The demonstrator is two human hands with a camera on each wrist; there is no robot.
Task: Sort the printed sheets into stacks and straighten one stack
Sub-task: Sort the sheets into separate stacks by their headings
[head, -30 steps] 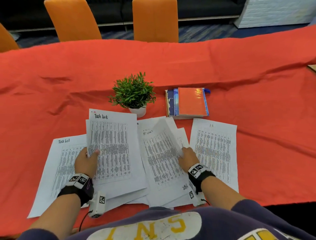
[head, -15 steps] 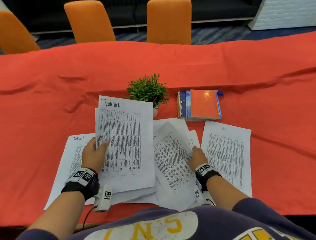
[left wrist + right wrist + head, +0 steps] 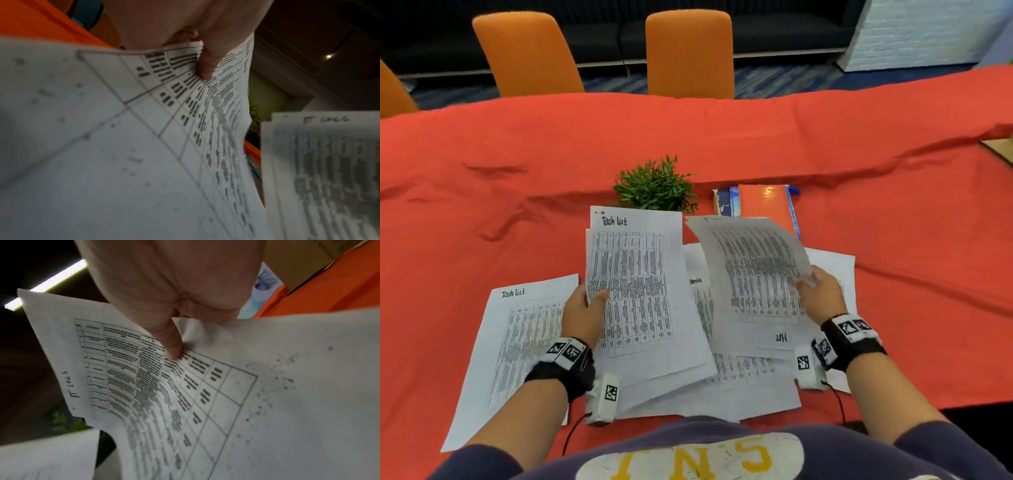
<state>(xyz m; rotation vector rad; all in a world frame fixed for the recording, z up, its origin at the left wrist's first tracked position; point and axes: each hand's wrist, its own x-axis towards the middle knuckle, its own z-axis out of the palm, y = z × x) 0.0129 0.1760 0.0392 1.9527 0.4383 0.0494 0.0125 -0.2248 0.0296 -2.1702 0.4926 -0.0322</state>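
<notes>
Printed sheets with tables lie spread on the red tablecloth (image 3: 722, 144). My left hand (image 3: 585, 308) pinches the left edge of a few "Task list" sheets (image 3: 633, 284), lifted off the table; the thumb (image 3: 205, 65) presses on the print. One more "Task list" sheet (image 3: 517, 342) lies flat at the left. My right hand (image 3: 818, 291) pinches the right edge of a raised, curling sheet (image 3: 753, 274); its heading (image 3: 72, 386) is handwritten. Loose sheets (image 3: 750, 387) remain underneath in the middle, and another sheet (image 3: 839, 263) lies beyond my right hand.
A small green potted plant (image 3: 657, 185) stands just behind the papers. An orange notebook on blue books (image 3: 763, 205) lies to its right. Two orange chairs (image 3: 688, 51) stand at the far side of the table.
My right hand has lifted its sheet off the middle pile, up and to the right. My left hand keeps the "Task list" sheets raised.
</notes>
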